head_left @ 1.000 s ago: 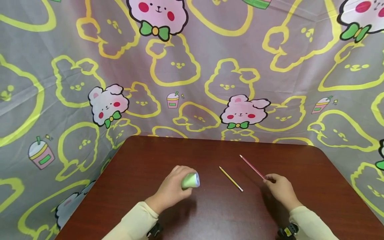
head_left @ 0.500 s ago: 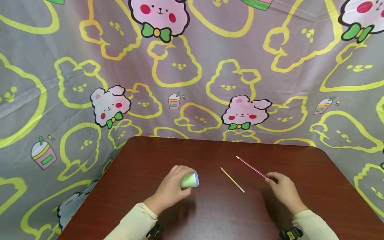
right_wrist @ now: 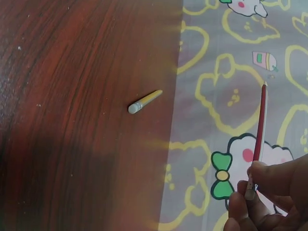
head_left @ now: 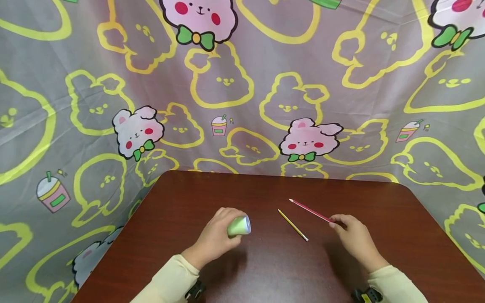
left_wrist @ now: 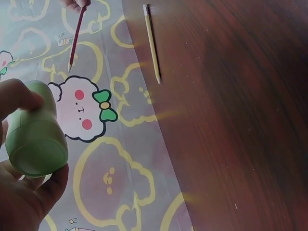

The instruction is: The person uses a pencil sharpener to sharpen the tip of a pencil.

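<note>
My left hand (head_left: pixel 217 236) grips a green, waisted pencil sharpener (left_wrist: pixel 38 137) above the table, its pale end (head_left: pixel 248 224) turned to the right. Thumb and fingers wrap around its body, and part of it is hidden by them. On the other side my right hand (head_left: pixel 356 240) pinches a red pencil (head_left: pixel 310 209) near its eraser end. The pencil's tip points away and to the left, in the air and apart from the sharpener. Between the hands a yellow pencil (head_left: pixel 292 224) lies on the table, its white eraser end toward me.
The dark brown wooden table (head_left: pixel 189 189) has rounded far corners. A grey curtain (head_left: pixel 242 118) with yellow and pink cartoon figures hangs behind it and along its left side.
The red pencil's tip has swung leftward, closer to the yellow pencil, as my right hand shifts slightly left. My left hand and the sharpener stay nearly still.
</note>
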The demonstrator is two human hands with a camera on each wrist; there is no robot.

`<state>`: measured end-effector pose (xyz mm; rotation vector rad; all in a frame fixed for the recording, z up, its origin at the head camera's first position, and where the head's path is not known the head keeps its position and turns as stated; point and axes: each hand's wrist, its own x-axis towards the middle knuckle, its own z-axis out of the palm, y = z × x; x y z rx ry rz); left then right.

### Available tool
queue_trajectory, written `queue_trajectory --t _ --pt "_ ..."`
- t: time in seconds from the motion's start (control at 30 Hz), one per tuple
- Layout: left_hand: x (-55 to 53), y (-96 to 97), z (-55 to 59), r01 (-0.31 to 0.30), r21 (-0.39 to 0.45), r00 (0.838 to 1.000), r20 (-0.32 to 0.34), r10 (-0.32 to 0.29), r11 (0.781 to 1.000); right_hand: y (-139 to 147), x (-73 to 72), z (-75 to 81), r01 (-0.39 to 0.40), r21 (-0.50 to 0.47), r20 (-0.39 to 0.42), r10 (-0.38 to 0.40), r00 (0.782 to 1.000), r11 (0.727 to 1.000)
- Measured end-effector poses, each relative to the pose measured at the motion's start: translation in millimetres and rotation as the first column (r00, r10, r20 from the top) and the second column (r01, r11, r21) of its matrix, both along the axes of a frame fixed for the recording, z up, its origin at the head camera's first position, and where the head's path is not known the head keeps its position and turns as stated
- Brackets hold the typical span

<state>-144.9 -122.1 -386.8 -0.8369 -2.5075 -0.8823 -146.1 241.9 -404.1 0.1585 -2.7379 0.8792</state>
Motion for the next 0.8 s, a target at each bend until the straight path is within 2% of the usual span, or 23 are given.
queue_trajectory --t 0.4,0.8 --pt "0.5 0.5 0.6 -0.002 -0.014 1.000 0.026 0.003 1.000 -13.9 7.5 7.3 -0.018 0.016 -0.086 0.020 0.996 1.000" --pt "-0.5 1.1 4.1 0.019 -0.012 1.000 0.017 -0.018 1.000 -27.5 10.3 16.9 -0.079 0.028 -0.114 0.082 0.990 0.996"
